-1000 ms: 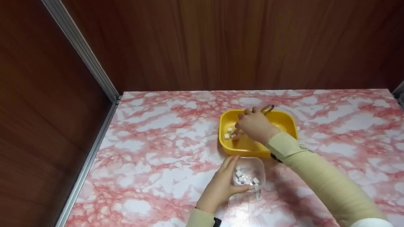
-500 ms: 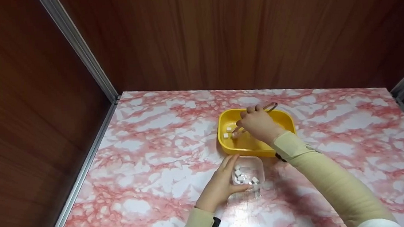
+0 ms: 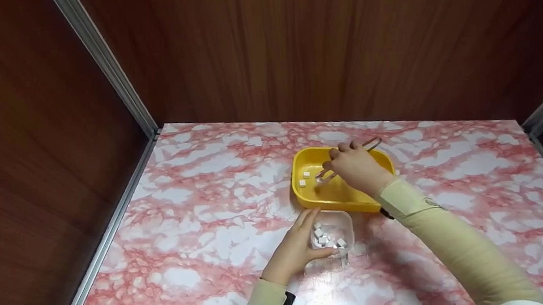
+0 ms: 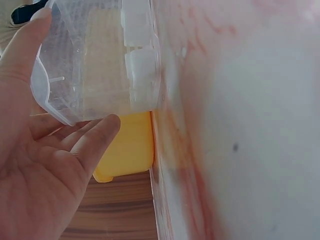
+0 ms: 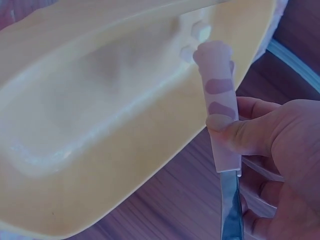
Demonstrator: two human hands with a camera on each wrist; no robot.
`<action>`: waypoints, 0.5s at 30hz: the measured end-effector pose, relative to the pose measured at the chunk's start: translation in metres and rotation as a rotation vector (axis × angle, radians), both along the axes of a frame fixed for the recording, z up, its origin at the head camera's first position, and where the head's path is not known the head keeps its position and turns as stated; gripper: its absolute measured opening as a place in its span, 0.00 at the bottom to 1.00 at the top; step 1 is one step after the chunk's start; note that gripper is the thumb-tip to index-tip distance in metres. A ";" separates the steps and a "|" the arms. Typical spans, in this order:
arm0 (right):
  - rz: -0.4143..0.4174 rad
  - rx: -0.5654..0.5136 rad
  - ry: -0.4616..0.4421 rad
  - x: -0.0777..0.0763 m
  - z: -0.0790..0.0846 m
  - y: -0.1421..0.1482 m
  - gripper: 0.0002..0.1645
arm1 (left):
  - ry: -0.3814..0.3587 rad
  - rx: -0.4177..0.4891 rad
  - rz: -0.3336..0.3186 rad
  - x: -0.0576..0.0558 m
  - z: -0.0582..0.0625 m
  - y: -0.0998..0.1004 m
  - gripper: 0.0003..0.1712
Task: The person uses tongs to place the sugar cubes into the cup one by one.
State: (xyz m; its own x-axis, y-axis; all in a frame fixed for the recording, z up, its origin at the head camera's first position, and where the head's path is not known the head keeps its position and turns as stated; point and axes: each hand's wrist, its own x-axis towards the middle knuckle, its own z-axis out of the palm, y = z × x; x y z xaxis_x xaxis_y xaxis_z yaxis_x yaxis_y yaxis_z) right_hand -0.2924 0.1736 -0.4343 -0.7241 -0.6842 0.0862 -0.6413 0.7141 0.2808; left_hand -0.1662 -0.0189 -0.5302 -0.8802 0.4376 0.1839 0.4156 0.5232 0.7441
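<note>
My right hand (image 3: pixel 357 168) grips a pair of tongs (image 5: pixel 225 150) with pink paw-shaped tips and a metal band. It is over a yellow tub (image 3: pixel 342 203); a small white cube (image 3: pixel 319 179) shows between the tong tips in the head view. Two more white cubes, one of them this cube (image 3: pixel 302 183), lie in the tub's left end. Closer to the person, my left hand (image 3: pixel 294 252) holds a clear plastic container (image 4: pixel 100 60), thumb on its near side and fingers along the left and far sides. Several white cubes (image 3: pixel 322 240) lie inside it.
The tabletop (image 3: pixel 198 213) has a red-and-white marbled pattern. Dark wood-grain panels (image 3: pixel 262 50) stand behind it and at both sides, with metal strips (image 3: pixel 106 63) at the corners. The container sits just in front of the tub.
My right hand has shifted right with the tongs, drawing their tips and a cube away from the two cubes at the tub's left end. My left hand stays on the container.
</note>
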 end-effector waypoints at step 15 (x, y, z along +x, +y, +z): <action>0.042 -0.030 0.030 0.014 0.011 0.015 0.21 | 0.004 -0.002 0.001 -0.001 0.001 0.001 0.56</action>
State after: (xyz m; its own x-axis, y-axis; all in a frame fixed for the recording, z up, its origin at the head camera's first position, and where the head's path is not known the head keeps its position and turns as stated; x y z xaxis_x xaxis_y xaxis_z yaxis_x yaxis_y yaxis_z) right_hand -0.2783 0.1885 -0.4235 -0.6916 -0.7108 0.1281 -0.6626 0.6950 0.2790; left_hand -0.1673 -0.0182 -0.5296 -0.8798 0.4373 0.1862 0.4178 0.5249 0.7416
